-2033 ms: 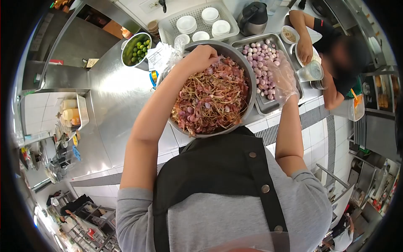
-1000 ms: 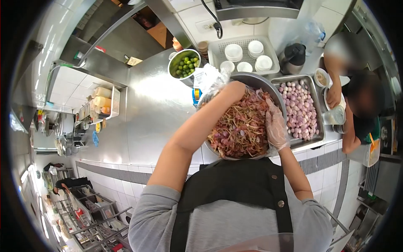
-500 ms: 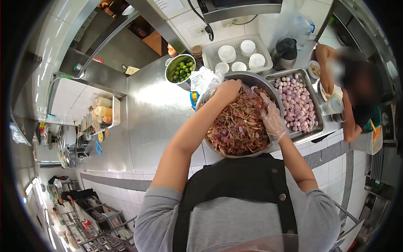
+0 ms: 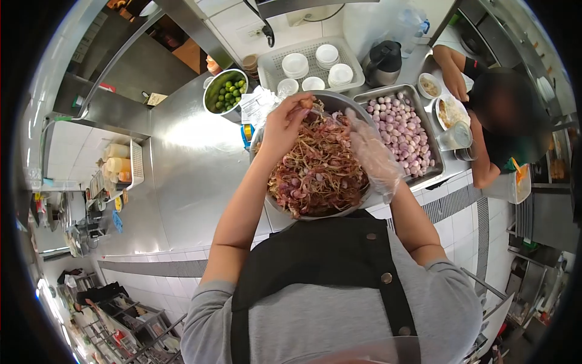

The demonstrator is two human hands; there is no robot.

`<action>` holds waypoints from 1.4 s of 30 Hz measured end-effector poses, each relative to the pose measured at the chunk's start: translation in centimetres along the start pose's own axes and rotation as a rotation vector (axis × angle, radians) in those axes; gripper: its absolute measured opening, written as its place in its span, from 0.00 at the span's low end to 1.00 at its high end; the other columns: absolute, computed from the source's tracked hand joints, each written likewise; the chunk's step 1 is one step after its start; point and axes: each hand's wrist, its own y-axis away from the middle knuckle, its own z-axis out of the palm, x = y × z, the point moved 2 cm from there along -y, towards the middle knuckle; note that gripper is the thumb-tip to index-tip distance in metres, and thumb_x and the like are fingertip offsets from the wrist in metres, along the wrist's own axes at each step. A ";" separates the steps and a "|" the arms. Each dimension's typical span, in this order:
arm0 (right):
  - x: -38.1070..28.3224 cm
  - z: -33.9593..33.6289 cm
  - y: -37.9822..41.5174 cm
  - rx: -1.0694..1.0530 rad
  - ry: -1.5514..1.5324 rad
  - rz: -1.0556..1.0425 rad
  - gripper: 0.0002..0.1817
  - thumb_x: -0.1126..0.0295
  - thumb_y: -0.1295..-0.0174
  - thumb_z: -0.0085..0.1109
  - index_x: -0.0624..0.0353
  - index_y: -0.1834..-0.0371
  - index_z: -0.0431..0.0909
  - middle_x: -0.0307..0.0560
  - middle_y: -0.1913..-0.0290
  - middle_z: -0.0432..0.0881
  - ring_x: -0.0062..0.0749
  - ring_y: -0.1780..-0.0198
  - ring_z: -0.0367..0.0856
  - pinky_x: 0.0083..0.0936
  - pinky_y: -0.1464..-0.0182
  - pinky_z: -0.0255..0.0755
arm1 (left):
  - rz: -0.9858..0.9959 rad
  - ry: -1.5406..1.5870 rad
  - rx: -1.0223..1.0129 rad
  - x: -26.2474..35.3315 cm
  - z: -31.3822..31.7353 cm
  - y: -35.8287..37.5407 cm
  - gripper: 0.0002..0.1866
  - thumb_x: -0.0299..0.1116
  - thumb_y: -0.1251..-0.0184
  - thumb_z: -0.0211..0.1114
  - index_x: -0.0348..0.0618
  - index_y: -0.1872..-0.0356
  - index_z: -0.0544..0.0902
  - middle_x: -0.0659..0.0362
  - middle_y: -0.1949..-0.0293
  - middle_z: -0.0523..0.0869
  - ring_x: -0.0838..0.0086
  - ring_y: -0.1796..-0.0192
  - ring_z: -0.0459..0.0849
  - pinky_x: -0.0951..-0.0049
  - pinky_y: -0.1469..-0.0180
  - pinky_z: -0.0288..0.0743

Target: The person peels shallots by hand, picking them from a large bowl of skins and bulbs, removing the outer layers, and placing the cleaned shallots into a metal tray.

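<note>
In front of me a large metal bowl [image 4: 362, 109] is heaped with shallot skins and dry roots [image 4: 321, 161], with some purple shallots among them. My left hand [image 4: 284, 126] is bare and held over the bowl's left rim. Its fingers are bent together at the tips; what they pinch is too small to make out. My right hand [image 4: 374, 155], in a loose clear plastic glove, lies along the right side of the heap with its fingers stretched out. A metal tray [image 4: 438, 159] of peeled shallots [image 4: 400, 130] stands right of the bowl.
Behind the bowl is a plastic basket [image 4: 273, 64] with white bowls [image 4: 295, 64]. A pot of green limes [image 4: 229, 95], paper slips [image 4: 257, 104] and a dark-topped jug [image 4: 383, 60] stand around it. At the right, another person [image 4: 485, 121] leans beside a plate of food [image 4: 450, 113].
The view has shifted, so everything sits further left. My left hand has come up off the heap and turned, fingers now bent together. My right hand's fingers have straightened.
</note>
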 end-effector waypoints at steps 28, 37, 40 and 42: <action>-5.9 1.8 -3.5 -0.237 -0.697 0.361 0.27 0.64 0.27 0.56 0.56 0.26 0.69 0.57 0.31 0.76 0.45 0.30 0.74 0.34 0.28 0.62 | -0.307 0.704 0.075 -0.7 -0.1 5.7 0.19 0.16 0.39 0.71 0.30 0.46 0.82 0.53 0.51 0.87 0.74 0.51 0.86 0.75 0.46 0.81; -6.3 0.8 -3.1 -0.219 -0.501 0.303 0.27 0.63 0.27 0.56 0.57 0.26 0.70 0.56 0.39 0.82 0.38 0.39 0.81 0.33 0.35 0.68 | -0.294 0.780 0.050 -0.5 0.3 5.5 0.14 0.16 0.39 0.72 0.29 0.52 0.84 0.52 0.54 0.89 0.76 0.56 0.87 0.77 0.49 0.81; -6.1 0.5 -2.9 -0.191 -0.700 0.280 0.25 0.65 0.27 0.56 0.56 0.28 0.72 0.54 0.39 0.83 0.35 0.39 0.80 0.31 0.34 0.68 | -0.282 0.869 0.045 -0.4 0.8 5.6 0.13 0.16 0.39 0.72 0.29 0.53 0.84 0.52 0.55 0.89 0.76 0.56 0.87 0.79 0.50 0.81; -6.3 0.2 -2.7 -0.176 -0.679 0.291 0.24 0.67 0.27 0.56 0.55 0.29 0.73 0.52 0.38 0.83 0.33 0.39 0.80 0.29 0.33 0.67 | -0.288 0.881 0.056 -0.5 0.9 5.9 0.13 0.16 0.39 0.71 0.30 0.54 0.84 0.52 0.56 0.89 0.76 0.56 0.88 0.78 0.50 0.82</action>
